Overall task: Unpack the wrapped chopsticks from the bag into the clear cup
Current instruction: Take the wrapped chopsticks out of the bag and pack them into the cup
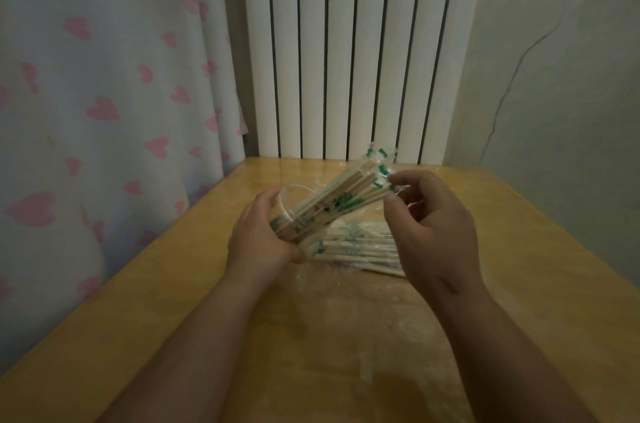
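Chopsticks (332,201) slant up-right from tilted cup (288,192) — left hand (259,235) grips it, right hand (433,225) pinches their tops.

A wooden table (346,336) with a pale, smudged top stood before a white ribbed radiator (346,41), which rose just behind the table's far edge. Left of the table hung a light curtain (104,76) printed with pink hearts. Right of the table was a plain pale wall (571,93), and a thin dark crack (512,78) ran down it toward the table's far right corner.
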The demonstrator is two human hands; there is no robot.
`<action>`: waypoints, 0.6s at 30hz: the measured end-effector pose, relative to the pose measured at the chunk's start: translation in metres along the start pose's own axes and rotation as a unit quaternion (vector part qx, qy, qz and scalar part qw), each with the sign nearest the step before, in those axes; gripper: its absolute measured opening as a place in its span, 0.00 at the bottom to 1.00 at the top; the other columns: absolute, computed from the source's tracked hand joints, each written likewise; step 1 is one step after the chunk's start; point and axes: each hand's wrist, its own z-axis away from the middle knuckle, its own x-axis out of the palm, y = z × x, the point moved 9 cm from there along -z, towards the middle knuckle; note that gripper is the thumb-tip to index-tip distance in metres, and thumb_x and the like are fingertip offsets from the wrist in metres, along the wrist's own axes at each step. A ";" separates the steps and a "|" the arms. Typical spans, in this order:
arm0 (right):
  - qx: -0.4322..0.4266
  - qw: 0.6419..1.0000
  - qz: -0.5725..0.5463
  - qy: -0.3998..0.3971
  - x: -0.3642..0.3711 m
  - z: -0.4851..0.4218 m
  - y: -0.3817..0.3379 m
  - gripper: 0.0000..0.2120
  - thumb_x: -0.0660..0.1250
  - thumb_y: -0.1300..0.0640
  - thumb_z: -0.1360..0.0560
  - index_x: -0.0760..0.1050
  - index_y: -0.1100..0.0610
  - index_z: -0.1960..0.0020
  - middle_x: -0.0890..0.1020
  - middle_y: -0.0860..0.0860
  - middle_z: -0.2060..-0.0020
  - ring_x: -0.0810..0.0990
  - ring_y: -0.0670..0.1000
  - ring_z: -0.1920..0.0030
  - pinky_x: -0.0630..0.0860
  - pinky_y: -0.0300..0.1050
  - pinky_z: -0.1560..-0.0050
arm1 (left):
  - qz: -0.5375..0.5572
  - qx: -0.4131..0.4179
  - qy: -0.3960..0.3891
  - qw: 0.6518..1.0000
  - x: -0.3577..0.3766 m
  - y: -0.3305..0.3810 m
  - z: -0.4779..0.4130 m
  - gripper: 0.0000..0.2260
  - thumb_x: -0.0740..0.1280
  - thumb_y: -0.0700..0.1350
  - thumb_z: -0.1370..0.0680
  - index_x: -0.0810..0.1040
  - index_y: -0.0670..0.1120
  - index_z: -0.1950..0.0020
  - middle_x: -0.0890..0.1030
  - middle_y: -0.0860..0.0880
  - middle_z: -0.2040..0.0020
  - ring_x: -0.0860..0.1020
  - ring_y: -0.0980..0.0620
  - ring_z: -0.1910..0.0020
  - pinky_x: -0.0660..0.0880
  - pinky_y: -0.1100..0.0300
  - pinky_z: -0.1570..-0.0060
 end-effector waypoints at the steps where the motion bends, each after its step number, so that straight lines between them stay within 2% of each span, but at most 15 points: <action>1: 0.006 1.000 -0.004 -0.004 0.000 0.000 0.000 0.07 0.67 0.58 0.24 0.74 0.49 0.48 0.78 0.46 0.66 0.76 0.42 0.67 0.71 0.32 0.72 | 0.002 -0.002 -0.001 1.000 0.000 -0.001 0.000 0.50 0.83 0.41 0.46 0.65 0.60 0.29 0.71 0.56 0.33 0.69 0.50 0.33 0.72 0.46 0.37; 3: 0.021 1.000 -0.006 -0.017 0.002 0.001 0.001 0.07 0.66 0.57 0.25 0.71 0.47 0.51 0.79 0.50 0.68 0.77 0.46 0.70 0.73 0.38 0.74 | 0.008 -0.007 0.000 1.000 0.000 -0.003 -0.001 0.50 0.83 0.40 0.46 0.65 0.61 0.29 0.71 0.55 0.33 0.69 0.50 0.33 0.72 0.46 0.37; 5: 0.024 0.998 0.007 -0.058 0.008 0.003 -0.001 0.04 0.65 0.57 0.26 0.72 0.48 0.57 0.79 0.52 0.69 0.78 0.51 0.70 0.78 0.51 0.70 | 0.021 -0.017 0.003 1.000 -0.001 -0.006 -0.002 0.49 0.82 0.39 0.45 0.65 0.60 0.29 0.71 0.55 0.33 0.69 0.50 0.33 0.73 0.46 0.38; 8: 0.028 0.979 0.035 -0.200 0.030 0.012 -0.004 0.06 0.64 0.56 0.28 0.75 0.49 0.62 0.80 0.50 0.67 0.80 0.52 0.67 0.81 0.56 0.65 | 0.027 -0.019 0.009 0.999 -0.003 -0.007 -0.002 0.49 0.82 0.39 0.44 0.65 0.58 0.29 0.71 0.54 0.33 0.69 0.50 0.33 0.73 0.45 0.38; 10: 0.052 0.940 0.095 -0.322 0.052 0.026 0.000 0.07 0.63 0.57 0.26 0.78 0.49 0.59 0.82 0.48 0.64 0.81 0.49 0.64 0.82 0.53 0.60 | 0.025 -0.017 0.008 1.000 -0.002 -0.006 -0.002 0.49 0.83 0.39 0.44 0.65 0.58 0.29 0.71 0.54 0.33 0.69 0.50 0.34 0.73 0.45 0.38; 13: 0.061 0.852 0.258 -0.452 0.077 0.048 0.024 0.12 0.60 0.57 0.24 0.82 0.50 0.48 0.83 0.48 0.53 0.81 0.48 0.53 0.80 0.50 0.49 | 0.019 -0.018 0.005 1.000 -0.001 -0.008 -0.003 0.50 0.83 0.40 0.45 0.64 0.58 0.29 0.71 0.54 0.33 0.70 0.49 0.34 0.73 0.45 0.38; 14: 0.067 0.819 0.301 -0.484 0.082 0.055 0.035 0.13 0.60 0.57 0.23 0.82 0.52 0.46 0.83 0.50 0.49 0.81 0.50 0.50 0.79 0.49 0.46 | 0.018 -0.017 0.004 1.000 -0.001 -0.008 -0.003 0.50 0.83 0.41 0.46 0.64 0.58 0.29 0.72 0.54 0.33 0.70 0.49 0.34 0.73 0.45 0.38; 16: 0.082 0.768 0.348 -0.531 0.091 0.069 0.056 0.13 0.60 0.57 0.23 0.81 0.56 0.44 0.82 0.54 0.46 0.80 0.53 0.48 0.76 0.47 0.49 | 0.016 -0.015 0.001 1.000 0.000 -0.008 -0.004 0.50 0.83 0.41 0.46 0.65 0.59 0.29 0.71 0.55 0.33 0.70 0.50 0.34 0.72 0.45 0.37; 18: 0.079 0.753 0.361 -0.545 0.098 0.076 0.066 0.13 0.60 0.58 0.23 0.80 0.59 0.43 0.80 0.55 0.43 0.79 0.54 0.45 0.74 0.46 0.49 | 0.013 -0.014 -0.002 1.000 0.001 -0.008 -0.004 0.50 0.83 0.42 0.46 0.65 0.58 0.28 0.71 0.54 0.33 0.69 0.50 0.32 0.72 0.45 0.36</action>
